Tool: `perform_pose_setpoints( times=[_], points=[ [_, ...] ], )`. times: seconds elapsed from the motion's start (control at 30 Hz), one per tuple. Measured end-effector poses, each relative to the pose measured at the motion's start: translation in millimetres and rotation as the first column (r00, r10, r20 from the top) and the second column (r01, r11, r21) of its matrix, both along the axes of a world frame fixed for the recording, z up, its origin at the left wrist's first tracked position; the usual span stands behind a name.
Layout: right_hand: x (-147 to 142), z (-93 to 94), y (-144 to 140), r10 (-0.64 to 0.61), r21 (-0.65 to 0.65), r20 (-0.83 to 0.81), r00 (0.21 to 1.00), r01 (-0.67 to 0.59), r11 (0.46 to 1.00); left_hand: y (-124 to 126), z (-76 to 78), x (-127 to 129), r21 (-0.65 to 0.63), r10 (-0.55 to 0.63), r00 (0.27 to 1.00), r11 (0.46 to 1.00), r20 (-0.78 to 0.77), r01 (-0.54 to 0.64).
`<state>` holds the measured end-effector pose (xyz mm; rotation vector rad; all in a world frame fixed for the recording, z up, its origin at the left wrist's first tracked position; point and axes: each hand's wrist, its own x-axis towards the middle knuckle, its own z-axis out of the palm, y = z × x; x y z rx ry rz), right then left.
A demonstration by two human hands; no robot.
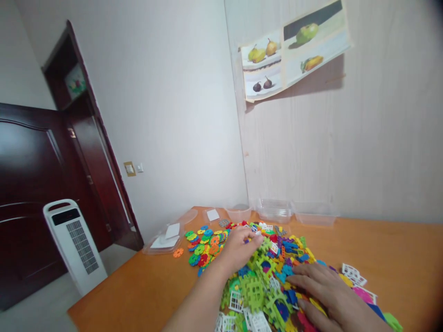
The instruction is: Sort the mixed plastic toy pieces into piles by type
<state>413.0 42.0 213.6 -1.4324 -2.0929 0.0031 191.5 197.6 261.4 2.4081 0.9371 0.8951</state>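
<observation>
Right hand: our right hand [328, 293] lies flat near the bottom edge, palm down, fingers spread loosely and pointing left, resting on top of the toy pieces; we see nothing pinched in it.
Green pieces: just left of those fingertips we see a clump of lime-green interlocking pieces [254, 290], with small white fence-like panels [236, 300] at its near edge.
Pile: the main pile of plastic building pieces [284, 258] spreads across the orange desk [138, 286], under and between both hands.
Left hand: our left hand [239, 249] reaches further in, fingers curled down onto the pile's far left part; we cannot tell whether it grips a piece.
Round pieces: left of that hand lie flat flower-shaped discs [204, 244] in many colours, touching the pile's edge.
Stray panels: two white panels [353, 274] lie apart to the right.
Containers: clear plastic tubs [275, 210] and lids [162, 242] sit at the desk's far edge.
Beyond: a fruit poster [294, 46] hangs on the wall, and a white heater [74, 244] stands by the dark door [31, 184].
</observation>
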Motion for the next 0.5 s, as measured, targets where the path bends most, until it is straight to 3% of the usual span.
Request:
perform_pose_setpoints(
  times=[0.03, 0.1, 0.13, 0.23, 0.37, 0.43, 0.5],
  points=[
    [0, -1.2, 1, 0.003, 0.008, -0.009, 1.0, -0.003, 1.0, 5, 2.6, -7, 0.025, 0.057, 0.998, 0.998, 0.0, -0.057],
    [1, -3.1, 2, 0.011, 0.016, -0.025, 1.0, -0.011, 1.0, 20, 3.2, -29, 0.065, 0.281, 0.958, 0.959, -0.06, -0.277],
    [1, -3.7, 2, 0.016, 0.024, -0.032, 0.999, -0.015, 1.0, 28, 1.2, -43, 0.086, 0.446, 0.887, 0.895, -0.122, -0.438],
    [1, -4.1, 2, 0.027, 0.068, -0.032, 0.999, -0.025, 0.997, 49, -11.5, -89, 0.086, 0.64, 0.746, 0.766, -0.181, -0.637],
    [3, -4.1, 3, 0.027, 0.139, 0.029, 0.999, -0.031, 0.99, 61, -32.3, -128, 0.06, 0.765, 0.578, 0.616, -0.282, -0.785],
    [5, -5.2, 4, 0.033, 0.164, 0.057, 0.998, -0.042, 0.986, 62, -40.0, -131, 0.035, 0.771, 0.551, 0.59, -0.32, -0.806],
    [6, -7.2, 5, 0.037, 0.181, 0.063, 0.997, -0.048, 0.982, 59, -45.1, -125, 0.006, 0.75, 0.569, 0.606, -0.338, -0.795]
  ],
)
